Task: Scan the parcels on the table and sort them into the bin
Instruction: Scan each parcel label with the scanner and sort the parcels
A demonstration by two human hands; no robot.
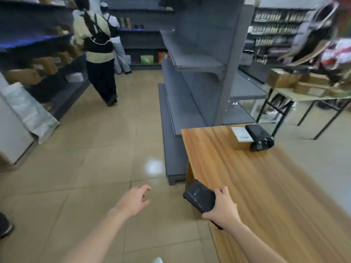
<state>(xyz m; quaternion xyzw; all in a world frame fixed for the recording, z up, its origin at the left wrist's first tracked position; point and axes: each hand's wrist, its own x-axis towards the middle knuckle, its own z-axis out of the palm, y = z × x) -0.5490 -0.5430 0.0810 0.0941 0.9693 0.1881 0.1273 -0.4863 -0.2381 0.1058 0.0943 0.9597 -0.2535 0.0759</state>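
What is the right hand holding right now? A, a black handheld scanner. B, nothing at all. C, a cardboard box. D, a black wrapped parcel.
A: the right hand grips the black handheld scanner at the near corner of the wooden table, while the cardboard box and the black wrapped parcel sit side by side at its far end.

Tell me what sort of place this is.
Probably a parcel depot or stockroom: grey metal shelving, some of it stacked with cardboard boxes, a labelled parcel on a wooden table, and a handheld scanner in the right hand.
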